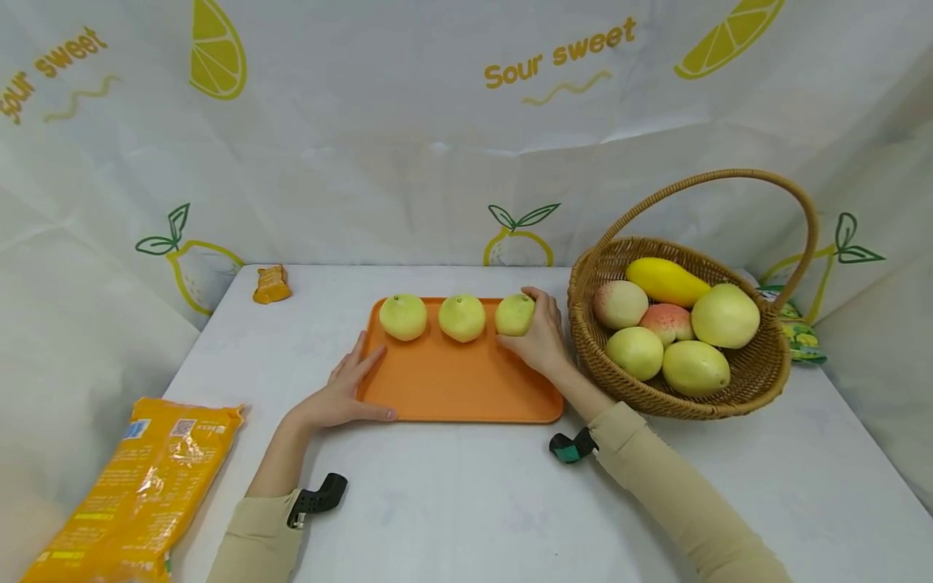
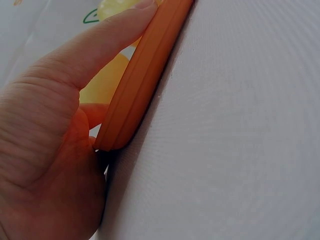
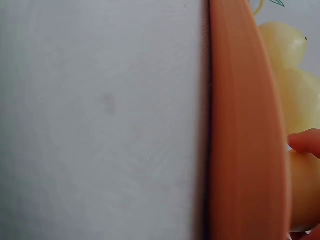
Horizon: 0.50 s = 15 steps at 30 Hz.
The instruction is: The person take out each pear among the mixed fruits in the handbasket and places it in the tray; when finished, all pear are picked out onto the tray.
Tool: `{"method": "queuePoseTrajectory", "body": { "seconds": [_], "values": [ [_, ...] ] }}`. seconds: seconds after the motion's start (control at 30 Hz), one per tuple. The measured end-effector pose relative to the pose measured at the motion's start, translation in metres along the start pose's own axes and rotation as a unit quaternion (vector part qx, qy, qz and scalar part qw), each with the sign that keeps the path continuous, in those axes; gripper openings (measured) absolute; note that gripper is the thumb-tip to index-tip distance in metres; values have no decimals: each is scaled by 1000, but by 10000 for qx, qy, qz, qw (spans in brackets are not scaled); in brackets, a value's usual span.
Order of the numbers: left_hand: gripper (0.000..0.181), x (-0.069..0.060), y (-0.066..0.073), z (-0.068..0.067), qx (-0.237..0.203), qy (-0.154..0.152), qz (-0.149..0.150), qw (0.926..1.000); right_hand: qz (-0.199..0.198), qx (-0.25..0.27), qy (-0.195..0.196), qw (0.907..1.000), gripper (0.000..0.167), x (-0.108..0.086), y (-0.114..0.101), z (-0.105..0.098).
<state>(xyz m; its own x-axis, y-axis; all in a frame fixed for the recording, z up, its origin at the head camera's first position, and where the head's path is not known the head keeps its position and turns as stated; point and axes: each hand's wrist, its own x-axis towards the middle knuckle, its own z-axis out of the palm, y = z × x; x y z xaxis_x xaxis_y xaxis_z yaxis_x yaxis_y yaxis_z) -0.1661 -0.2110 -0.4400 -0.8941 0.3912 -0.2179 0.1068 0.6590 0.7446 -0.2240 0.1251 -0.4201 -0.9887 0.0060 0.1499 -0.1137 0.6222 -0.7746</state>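
Observation:
An orange tray (image 1: 459, 380) lies on the table with three pale yellow-green pears along its far side. The left pear (image 1: 403, 317) and middle pear (image 1: 462, 318) sit apart from each other. My right hand (image 1: 543, 336) holds the right pear (image 1: 515, 315) between thumb and fingers, above the tray's far right corner. At the near left corner, my left hand (image 1: 342, 397) rests on the rim, fingers spread over the left side and thumb along the front edge. In the left wrist view, the thumb (image 2: 95, 50) lies straight against the tray's edge.
A wicker basket (image 1: 761, 380) with a tall handle stands right of the tray, close to my right forearm; several fruits fill it. A large orange packet (image 1: 138, 494) lies front left, a small orange packet (image 1: 272, 285) back left. Behind the basket is a green packet (image 1: 803, 336).

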Motion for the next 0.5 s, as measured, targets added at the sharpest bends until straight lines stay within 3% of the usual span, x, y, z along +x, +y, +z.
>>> {"method": "queuePoseTrajectory", "body": {
  "seconds": [0.5],
  "values": [
    [112,-1,1,0,24,8,4,10000,382,445,-202,9981,85,-3,2,-3]
  ]
}}
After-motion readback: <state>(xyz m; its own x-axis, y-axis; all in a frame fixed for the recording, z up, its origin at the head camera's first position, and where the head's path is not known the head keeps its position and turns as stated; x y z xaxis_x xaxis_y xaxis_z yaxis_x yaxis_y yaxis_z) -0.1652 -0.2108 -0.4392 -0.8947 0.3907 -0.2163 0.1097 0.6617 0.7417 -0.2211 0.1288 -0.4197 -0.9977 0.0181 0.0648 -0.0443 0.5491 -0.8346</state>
